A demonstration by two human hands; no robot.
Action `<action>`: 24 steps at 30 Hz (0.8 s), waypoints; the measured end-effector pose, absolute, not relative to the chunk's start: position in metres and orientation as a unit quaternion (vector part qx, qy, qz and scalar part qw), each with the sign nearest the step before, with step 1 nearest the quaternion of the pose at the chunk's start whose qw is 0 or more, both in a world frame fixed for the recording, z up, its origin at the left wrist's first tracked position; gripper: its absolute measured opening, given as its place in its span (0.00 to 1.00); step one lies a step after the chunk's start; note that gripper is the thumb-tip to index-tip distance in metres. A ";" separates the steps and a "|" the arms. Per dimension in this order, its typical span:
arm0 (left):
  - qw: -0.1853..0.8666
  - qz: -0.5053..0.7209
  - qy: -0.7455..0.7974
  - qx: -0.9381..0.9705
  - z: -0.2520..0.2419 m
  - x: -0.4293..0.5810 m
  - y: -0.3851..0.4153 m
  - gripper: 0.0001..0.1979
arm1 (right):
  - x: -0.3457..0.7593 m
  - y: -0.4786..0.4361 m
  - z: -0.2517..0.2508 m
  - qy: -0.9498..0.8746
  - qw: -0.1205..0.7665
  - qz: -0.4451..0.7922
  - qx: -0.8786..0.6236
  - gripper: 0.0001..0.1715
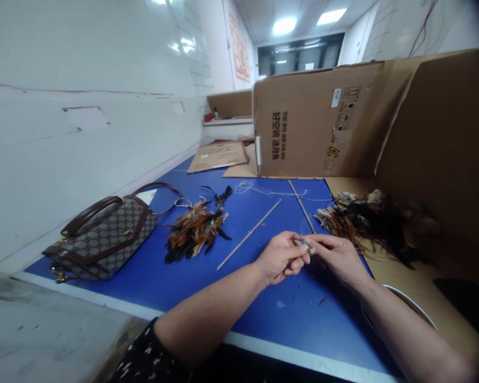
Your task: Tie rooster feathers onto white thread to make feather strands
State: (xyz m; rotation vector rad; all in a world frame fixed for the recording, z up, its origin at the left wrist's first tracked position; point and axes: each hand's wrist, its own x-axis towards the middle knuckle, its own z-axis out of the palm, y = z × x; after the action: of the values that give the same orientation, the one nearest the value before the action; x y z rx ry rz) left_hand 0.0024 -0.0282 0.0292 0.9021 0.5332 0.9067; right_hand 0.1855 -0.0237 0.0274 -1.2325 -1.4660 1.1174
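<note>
**Fig. 1.** Both hands are meeting over the blue desk (239, 298). The left hand (281, 258) and the right hand (337, 254) are each closing a narrow fingertip grip on one small feather tuft (310, 247), which is sitting between them just above the desk. The tuft is probably very light, soft and easily crushed or blown away, so it is best pinched at the stiff quill end rather than the vane. Two thin sticks are lying on the desk. The left stick (249, 234) is lying apart from the hands. The right stick (302, 206) is running up to the fingertips, and whether it is being held cannot be told. Two heaps of feathers are flanking the work, the left heap (195, 229) and the right heap (367, 218). One handbag (104, 236), one thread (263, 190) and one upright cardboard box (315, 127) are sitting farther off.
</note>
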 end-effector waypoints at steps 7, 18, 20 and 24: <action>0.786 0.340 0.260 0.446 0.028 0.001 -0.029 0.23 | 0.197 -0.020 0.028 -0.640 0.406 0.478 -0.444 0.24; 0.741 0.488 0.272 0.373 0.030 0.002 -0.022 0.22 | 0.191 -0.022 0.022 -0.596 0.444 0.486 -0.460 0.31; 0.726 0.522 0.272 0.356 0.030 0.003 -0.021 0.22 | 0.190 -0.025 0.024 -0.650 0.416 0.442 -0.457 0.27; 0.699 0.539 0.292 0.369 0.027 0.007 -0.022 0.23 | 0.187 -0.032 0.027 -0.772 0.385 0.277 -0.423 0.19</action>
State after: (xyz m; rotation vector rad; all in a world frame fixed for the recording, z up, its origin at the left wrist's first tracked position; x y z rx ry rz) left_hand 0.0066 -0.0222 0.0270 0.8217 0.6499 1.2009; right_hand 0.1872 -0.0325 0.0272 -1.0776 -1.9657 0.7057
